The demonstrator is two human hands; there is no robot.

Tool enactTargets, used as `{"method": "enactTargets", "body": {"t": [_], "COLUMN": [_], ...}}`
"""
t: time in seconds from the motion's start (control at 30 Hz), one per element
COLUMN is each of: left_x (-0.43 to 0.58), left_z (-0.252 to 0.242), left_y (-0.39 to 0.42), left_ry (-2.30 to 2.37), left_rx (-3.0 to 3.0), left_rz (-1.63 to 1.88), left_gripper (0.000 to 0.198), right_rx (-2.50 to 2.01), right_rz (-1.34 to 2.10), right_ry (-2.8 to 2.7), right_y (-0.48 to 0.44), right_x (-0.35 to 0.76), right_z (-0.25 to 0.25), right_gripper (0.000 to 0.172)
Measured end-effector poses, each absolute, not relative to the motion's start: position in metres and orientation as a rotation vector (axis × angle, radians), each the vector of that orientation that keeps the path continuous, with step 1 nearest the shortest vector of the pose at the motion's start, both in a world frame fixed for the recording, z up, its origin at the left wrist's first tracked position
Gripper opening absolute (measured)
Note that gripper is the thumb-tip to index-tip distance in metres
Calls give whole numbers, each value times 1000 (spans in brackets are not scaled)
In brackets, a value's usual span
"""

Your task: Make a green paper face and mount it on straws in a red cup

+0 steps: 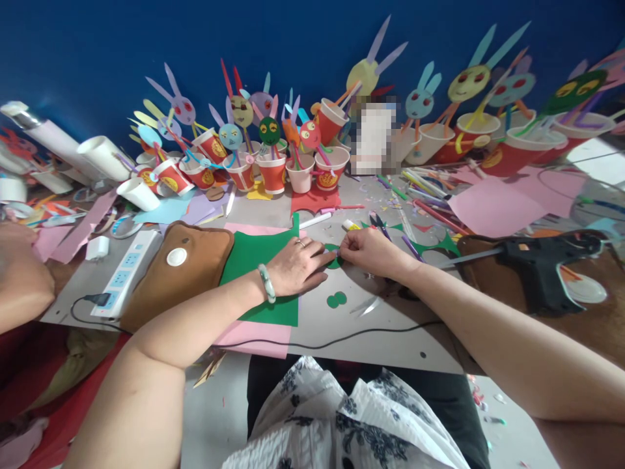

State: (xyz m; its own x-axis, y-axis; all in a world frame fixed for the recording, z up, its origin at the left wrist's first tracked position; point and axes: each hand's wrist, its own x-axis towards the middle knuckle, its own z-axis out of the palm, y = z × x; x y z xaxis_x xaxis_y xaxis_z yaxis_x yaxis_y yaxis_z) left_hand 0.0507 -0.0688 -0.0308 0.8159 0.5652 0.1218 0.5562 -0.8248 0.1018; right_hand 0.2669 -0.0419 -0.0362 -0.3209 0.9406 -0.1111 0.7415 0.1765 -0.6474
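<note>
My left hand [299, 266], with a jade-like bangle at the wrist and a ring, lies with its fingers stretched out. Its fingertips touch a green paper circle [334, 259] on the table. At the circle's right edge, my right hand [362, 250] is closed in a pinch; what it grips is hidden by the fingers. Under my left hand and forearm is a green paper sheet [261, 251] over pink paper [254, 339]. Two small green paper discs [336, 299] lie nearer to me. Scissors [367, 306] rest beside them, partly shadowed below my right wrist.
Paper cups with rabbit-faced figures [271, 170] line the back. A black glue gun [541, 267] lies on a brown pad at right. A power strip [127, 273] and another brown pad [176, 273] are at left. A black cable [332, 346] crosses the front. Another person's arm [24, 277] is at far left.
</note>
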Motion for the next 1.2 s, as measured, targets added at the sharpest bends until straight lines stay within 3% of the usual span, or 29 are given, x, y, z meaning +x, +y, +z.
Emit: {"method": "enactTargets", "body": {"t": [0.73, 1.03, 1.2], "left_x": [53, 54, 55], "left_z": [-29, -37, -34], "left_y": [-73, -71, -73], "left_ry": [954, 958, 986], "left_rx": [2998, 3034, 3027], "left_rz": [109, 85, 87], "left_gripper": [45, 46, 43], "right_rx": [-1600, -1618, -1648], "right_rz": [833, 284, 156], "right_ry": [-2217, -2767, -3008], "right_y": [-46, -71, -80], "right_x": [269, 271, 266], "right_z": [-30, 1, -2], "right_gripper": [6, 39, 47]}}
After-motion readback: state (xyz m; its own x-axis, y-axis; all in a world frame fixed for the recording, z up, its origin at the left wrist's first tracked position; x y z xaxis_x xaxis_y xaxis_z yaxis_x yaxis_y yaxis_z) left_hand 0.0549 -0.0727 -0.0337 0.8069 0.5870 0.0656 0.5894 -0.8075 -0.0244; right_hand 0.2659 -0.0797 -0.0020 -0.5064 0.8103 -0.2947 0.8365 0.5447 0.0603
